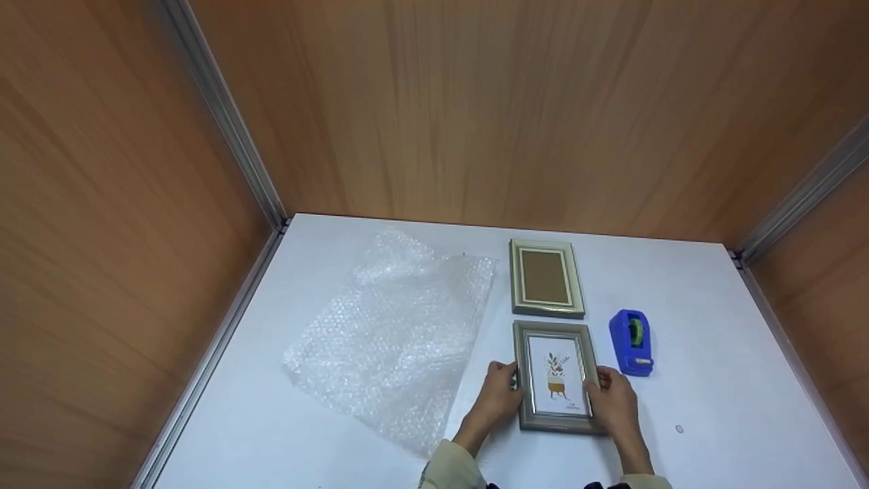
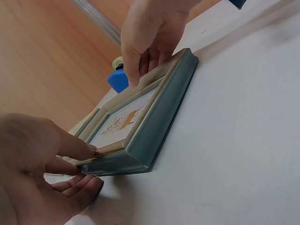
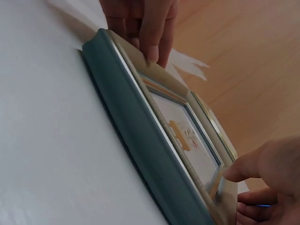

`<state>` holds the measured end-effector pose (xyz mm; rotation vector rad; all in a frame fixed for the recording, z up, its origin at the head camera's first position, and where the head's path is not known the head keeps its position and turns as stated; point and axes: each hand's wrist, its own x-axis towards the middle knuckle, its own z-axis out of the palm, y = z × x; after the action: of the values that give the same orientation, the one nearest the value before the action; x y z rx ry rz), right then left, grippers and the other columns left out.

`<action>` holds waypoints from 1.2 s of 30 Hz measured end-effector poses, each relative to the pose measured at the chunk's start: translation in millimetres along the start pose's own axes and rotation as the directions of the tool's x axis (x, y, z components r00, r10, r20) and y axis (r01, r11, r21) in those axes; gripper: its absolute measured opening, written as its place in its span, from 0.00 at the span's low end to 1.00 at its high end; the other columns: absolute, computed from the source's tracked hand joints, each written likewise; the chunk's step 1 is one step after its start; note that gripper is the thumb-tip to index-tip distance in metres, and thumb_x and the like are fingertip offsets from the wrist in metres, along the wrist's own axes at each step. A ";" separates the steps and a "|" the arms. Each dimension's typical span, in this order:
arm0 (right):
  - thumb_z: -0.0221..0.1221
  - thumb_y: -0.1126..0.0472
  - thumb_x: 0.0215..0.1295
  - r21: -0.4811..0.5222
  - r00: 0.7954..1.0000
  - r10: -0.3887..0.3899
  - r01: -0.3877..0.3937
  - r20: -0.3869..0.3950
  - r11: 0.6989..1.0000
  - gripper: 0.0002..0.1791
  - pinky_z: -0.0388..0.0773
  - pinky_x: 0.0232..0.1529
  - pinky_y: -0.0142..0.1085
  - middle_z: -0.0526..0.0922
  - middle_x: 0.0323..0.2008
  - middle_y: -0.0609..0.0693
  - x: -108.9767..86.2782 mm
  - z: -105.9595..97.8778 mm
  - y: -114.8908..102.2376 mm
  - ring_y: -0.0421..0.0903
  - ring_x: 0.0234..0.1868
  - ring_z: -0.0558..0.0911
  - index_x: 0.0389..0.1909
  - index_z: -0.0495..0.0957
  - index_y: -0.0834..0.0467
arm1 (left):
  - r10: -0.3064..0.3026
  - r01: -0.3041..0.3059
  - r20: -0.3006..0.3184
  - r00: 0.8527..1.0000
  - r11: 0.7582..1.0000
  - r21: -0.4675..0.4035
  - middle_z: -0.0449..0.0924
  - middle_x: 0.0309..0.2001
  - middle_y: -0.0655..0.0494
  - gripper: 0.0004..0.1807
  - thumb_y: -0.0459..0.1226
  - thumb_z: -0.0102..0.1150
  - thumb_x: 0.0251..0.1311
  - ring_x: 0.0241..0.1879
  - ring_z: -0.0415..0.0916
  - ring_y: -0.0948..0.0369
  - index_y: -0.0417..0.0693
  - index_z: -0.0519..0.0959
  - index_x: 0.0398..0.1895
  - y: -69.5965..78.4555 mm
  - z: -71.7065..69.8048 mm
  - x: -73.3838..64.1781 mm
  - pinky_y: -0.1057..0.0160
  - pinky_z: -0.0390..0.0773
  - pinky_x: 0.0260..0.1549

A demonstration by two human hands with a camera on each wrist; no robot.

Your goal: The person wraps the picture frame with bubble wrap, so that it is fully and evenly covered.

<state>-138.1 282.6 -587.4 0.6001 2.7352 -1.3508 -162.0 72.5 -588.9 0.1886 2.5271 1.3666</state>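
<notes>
A grey-brown picture frame with a plant-in-a-pot print lies face up at the front of the white table, or barely above it; I cannot tell which. My left hand grips its left side, the thumb on the front face and the other fingers at the outer edge. On the opposite side my right hand holds the frame likewise, thumb on top. Both wrist views show the frame's thick side between the two hands. Just behind it lies a second, cream picture frame with a brown centre.
A crumpled sheet of bubble wrap spreads over the table left of the frames. To the right stands a blue tape dispenser with a green roll. A tiny ring-like mark shows on the white tabletop. Wood-grain panels enclose the table.
</notes>
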 end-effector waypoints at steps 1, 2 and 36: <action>0.53 0.64 0.65 0.002 1.000 -0.015 0.015 -0.013 1.000 0.28 0.70 0.58 0.54 0.71 0.54 0.72 -0.5 0.9 0.7 0.64 0.56 0.73 0.62 0.63 0.75 | -0.002 0.002 -0.001 1.000 1.000 0.000 0.69 0.45 0.51 0.28 0.30 0.60 0.57 0.42 0.72 0.61 0.36 0.69 0.63 -0.1 0.1 -0.1 0.64 0.78 0.44; 0.53 0.65 0.64 0.004 0.999 -0.029 0.029 -0.024 1.000 0.26 0.70 0.57 0.54 0.71 0.53 0.72 -0.9 1.8 1.6 0.64 0.55 0.73 0.61 0.64 0.75 | -0.002 0.002 -0.002 1.000 1.000 0.001 0.69 0.45 0.51 0.29 0.30 0.60 0.57 0.42 0.71 0.62 0.36 0.69 0.64 -0.3 0.1 -0.3 0.64 0.78 0.44; 0.46 0.65 0.70 0.272 0.992 0.105 -0.119 0.065 0.955 0.29 0.62 0.67 0.51 0.63 0.68 0.63 -14.1 -2.0 -1.6 0.59 0.68 0.63 0.71 0.58 0.58 | 0.020 -0.029 -0.085 0.996 0.993 -0.113 0.73 0.43 0.49 0.28 0.25 0.52 0.57 0.42 0.72 0.60 0.33 0.68 0.64 8.3 -11.9 -8.7 0.60 0.78 0.45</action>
<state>-125.4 278.6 -582.2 0.7133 2.4504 -1.7059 -157.1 65.5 -574.3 0.1437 2.5119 1.5543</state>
